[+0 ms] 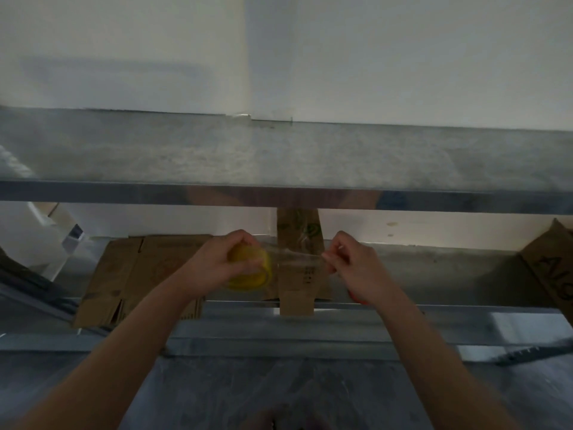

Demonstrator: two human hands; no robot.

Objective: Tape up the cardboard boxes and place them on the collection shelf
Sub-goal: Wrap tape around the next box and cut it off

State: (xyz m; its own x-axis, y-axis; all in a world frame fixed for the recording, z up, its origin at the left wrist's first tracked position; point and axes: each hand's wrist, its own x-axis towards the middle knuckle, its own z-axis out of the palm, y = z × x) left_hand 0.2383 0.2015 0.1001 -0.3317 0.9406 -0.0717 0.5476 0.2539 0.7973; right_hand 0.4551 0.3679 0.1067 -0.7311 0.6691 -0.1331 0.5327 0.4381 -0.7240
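The left hand curls round a yellow tape roll. The right hand pinches the end of the clear tape strip, stretched above the metal shelf. Flattened cardboard boxes lie on that shelf, and a narrow cardboard piece overhangs its front edge.

Two hands, one tape roll, perhaps three cardboard boxes.
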